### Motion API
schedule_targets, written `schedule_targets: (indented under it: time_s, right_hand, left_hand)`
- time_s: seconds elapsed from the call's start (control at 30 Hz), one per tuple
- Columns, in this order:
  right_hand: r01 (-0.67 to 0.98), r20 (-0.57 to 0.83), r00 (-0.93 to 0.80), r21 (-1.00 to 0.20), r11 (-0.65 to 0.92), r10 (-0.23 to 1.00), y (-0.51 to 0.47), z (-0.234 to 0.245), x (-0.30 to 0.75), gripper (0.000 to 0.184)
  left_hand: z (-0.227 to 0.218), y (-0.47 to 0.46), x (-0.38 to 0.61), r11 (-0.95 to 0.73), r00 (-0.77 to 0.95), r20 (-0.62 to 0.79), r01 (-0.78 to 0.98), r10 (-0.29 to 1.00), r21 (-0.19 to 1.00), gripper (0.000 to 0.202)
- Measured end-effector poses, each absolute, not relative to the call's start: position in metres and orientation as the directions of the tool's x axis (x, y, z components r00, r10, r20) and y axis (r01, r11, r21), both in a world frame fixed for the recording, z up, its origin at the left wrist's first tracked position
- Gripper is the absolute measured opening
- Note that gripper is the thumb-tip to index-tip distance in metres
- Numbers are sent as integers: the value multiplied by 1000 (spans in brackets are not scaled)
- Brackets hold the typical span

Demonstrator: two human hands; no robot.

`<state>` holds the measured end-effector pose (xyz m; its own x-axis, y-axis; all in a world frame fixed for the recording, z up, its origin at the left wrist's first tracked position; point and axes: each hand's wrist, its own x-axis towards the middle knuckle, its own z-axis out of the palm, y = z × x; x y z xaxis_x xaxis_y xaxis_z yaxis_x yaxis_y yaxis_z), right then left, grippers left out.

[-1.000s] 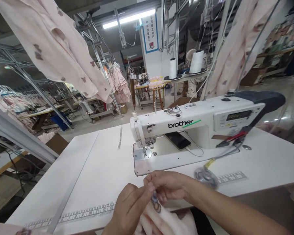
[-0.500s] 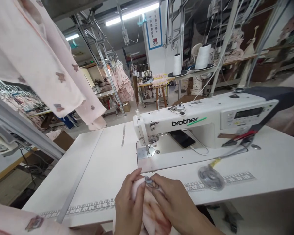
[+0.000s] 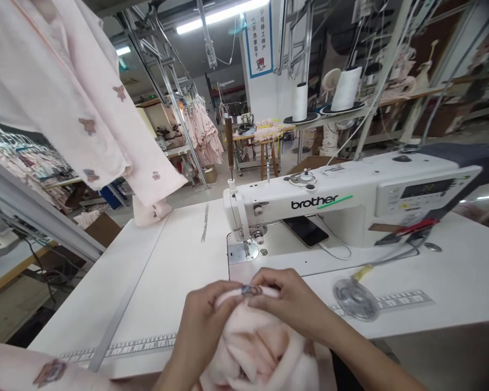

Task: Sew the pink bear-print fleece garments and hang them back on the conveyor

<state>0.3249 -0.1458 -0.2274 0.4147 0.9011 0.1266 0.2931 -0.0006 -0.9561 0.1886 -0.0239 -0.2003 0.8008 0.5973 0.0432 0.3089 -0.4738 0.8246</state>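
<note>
A pale pink plush garment (image 3: pixel 264 347) with brown printed motifs is bunched up at the front edge of the white table. My left hand (image 3: pixel 206 315) pinches its upper edge between thumb and fingers. On the other side of a small grey-blue and brown patch, my right hand (image 3: pixel 287 301) grips the same edge. Both hands hold the cloth just in front of the sewing machine (image 3: pixel 297 203), whose needle and presser foot stand over the metal plate; no cloth lies under them. The lower part of the garment runs out of view.
A phone (image 3: pixel 307 232) on a white cable lies under the machine arm. To the right, a clear round disc (image 3: pixel 356 300) sits on the printed ruler strip (image 3: pixel 407 298). Pink garments (image 3: pixel 85 108) hang at the left. Thread cones (image 3: pixel 346 89) stand behind the machine.
My hands have spread along the cloth edge, the right one turning flatter and its forearm swinging out rightward. More of the bunched garment shows below them. The view has shifted slightly.
</note>
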Motion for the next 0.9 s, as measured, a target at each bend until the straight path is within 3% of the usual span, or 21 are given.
schedule_targets:
  time_s: [0.07,0.17,0.27,0.37,0.53,0.9]
  right_hand:
    - [391,169,468,-920,-32,867,-134,-233,337,17]
    - [542,145,562,-808,-231,814,-115,-248,357,20]
    - [555,72,622,-744,-373,780,-98,-266,373,19]
    - [550,25,652,-704,-450,758,-83,-278,384,15]
    - [564,-20,683,-620,-545,730,-65,-289,396,11]
    - [598,-8,705,-531,-600,709,-60,-297,403,14]
  left_hand:
    - [-204,-9,208,-453,790,14,336,613,826,18]
    - [-227,16,240,-430,820,-48,348,570,833,25]
    - [-256,35,260,-451,886,-107,330,452,829,28]
    - [-272,44,270,-566,893,-49,326,448,757,30]
    - [-274,52,286,-626,857,-59,420,512,657,24]
    - [-271,49,301,-603,800,-95,519,593,606,18]
